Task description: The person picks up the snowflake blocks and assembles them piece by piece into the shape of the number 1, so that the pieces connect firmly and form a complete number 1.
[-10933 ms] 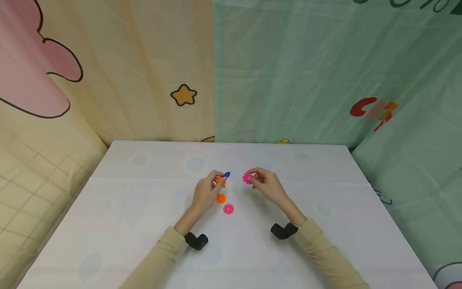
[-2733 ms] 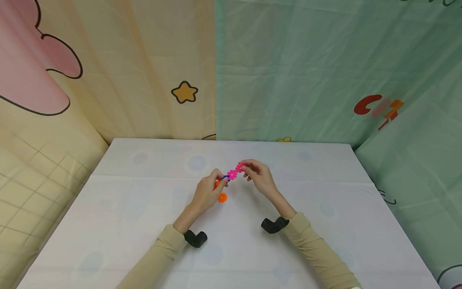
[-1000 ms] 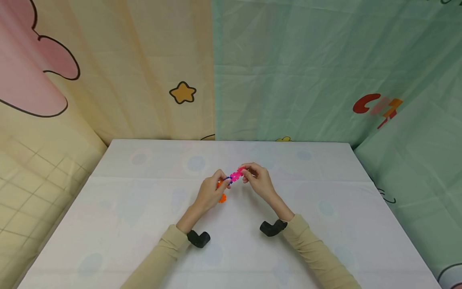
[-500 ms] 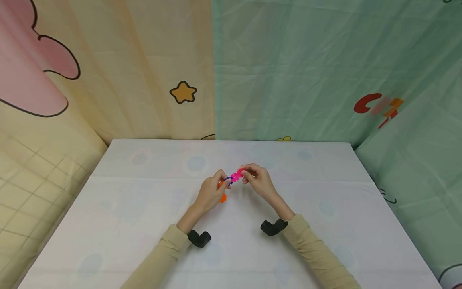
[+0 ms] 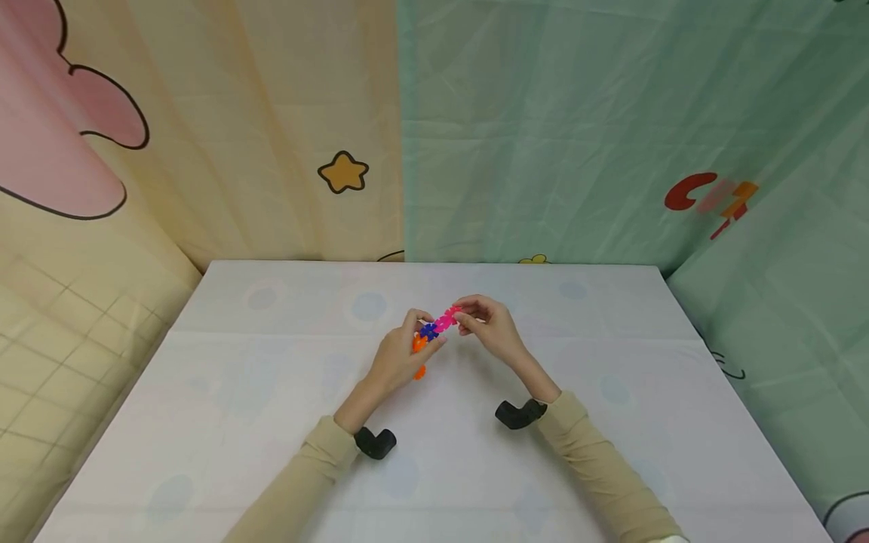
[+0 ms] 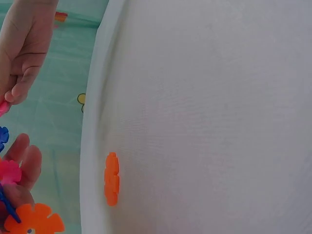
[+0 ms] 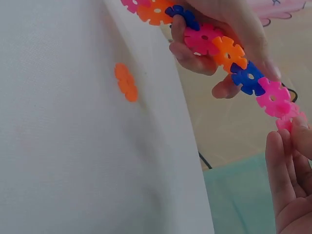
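Note:
A chain of interlocked flower-shaped plastic discs (image 7: 226,54) in pink, orange and blue runs between both hands above the table. My left hand (image 5: 397,356) holds its middle, curled fingers behind the discs and the thumb stretched along them; the blue disc (image 5: 429,332) shows between thumb and fingers. At the upper right end, my right hand (image 5: 494,329) pinches the last pink disc (image 7: 287,119), partly hidden by the thumb. That disc overlaps another pink disc (image 7: 273,96) beside the blue one. A loose orange disc (image 6: 111,179) is on the table under the left hand.
A white cloth with pale dots covers the table (image 5: 271,422). Printed curtains (image 5: 543,136) hang behind its far edge. A black wrist mount (image 5: 376,443) sits at the left wrist and another black mount (image 5: 520,414) at the right.
The pink disc that lay on the table and the one held apart have joined the chain's end. Just now the left thumb and fingers spread, exposing the blue disc, while the right hand rose slightly.

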Tool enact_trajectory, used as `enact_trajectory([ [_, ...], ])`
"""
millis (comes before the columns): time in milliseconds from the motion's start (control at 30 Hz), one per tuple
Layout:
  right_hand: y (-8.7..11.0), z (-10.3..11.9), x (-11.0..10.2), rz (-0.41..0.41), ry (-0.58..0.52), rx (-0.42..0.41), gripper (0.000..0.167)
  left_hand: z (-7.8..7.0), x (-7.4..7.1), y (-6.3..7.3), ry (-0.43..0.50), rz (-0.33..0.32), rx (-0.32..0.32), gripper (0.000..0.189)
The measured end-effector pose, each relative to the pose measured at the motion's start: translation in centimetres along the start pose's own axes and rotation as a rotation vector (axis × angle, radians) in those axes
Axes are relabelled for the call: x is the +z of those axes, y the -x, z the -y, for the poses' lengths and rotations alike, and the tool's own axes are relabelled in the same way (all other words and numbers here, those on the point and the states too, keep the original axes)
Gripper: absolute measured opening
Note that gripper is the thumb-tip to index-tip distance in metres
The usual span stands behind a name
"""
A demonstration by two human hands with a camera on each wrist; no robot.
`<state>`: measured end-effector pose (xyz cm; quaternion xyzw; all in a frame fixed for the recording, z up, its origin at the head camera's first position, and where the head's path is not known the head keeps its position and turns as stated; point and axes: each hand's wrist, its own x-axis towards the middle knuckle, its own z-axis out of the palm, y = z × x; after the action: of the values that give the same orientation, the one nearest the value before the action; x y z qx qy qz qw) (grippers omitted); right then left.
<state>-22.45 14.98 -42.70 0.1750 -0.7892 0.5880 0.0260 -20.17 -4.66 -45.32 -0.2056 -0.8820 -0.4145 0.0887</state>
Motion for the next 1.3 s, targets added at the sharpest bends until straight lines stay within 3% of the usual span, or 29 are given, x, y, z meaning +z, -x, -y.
enact_trajectory([
  [100,0.2,1.5,-0.1,0.001,0.021,0.006,0.022,0.0,0.0,-0.1,-0.036,-0.010,0.017,0.045],
  [267,0.3,2.9,-0.1,0.001,0.042,0.017,0.024,-0.1,-0.1,-0.3,-0.067,-0.024,0.034,0.041],
  [533,-0.1,2.7,-0.1,-0.009,0.051,0.031,0.026,-0.1,0.1,-0.5,0.007,-0.115,0.045,0.028],
  [700,-1.0,0.4,0.0,-0.036,0.070,0.031,0.028,0.0,0.0,-0.6,0.151,-0.080,-0.022,0.029],
  [867,-1.4,0.1,0.1,-0.069,0.067,0.045,0.029,-0.2,0.0,-0.7,0.288,-0.031,-0.102,0.029],
  [1033,-1.7,0.2,0.3,-0.076,0.052,0.063,0.026,-0.4,0.0,-0.8,0.326,-0.006,-0.168,0.028],
  [1300,-1.8,0.2,0.7,-0.064,0.040,0.111,0.026,-0.5,0.0,-0.7,0.298,0.019,-0.245,0.027],
])
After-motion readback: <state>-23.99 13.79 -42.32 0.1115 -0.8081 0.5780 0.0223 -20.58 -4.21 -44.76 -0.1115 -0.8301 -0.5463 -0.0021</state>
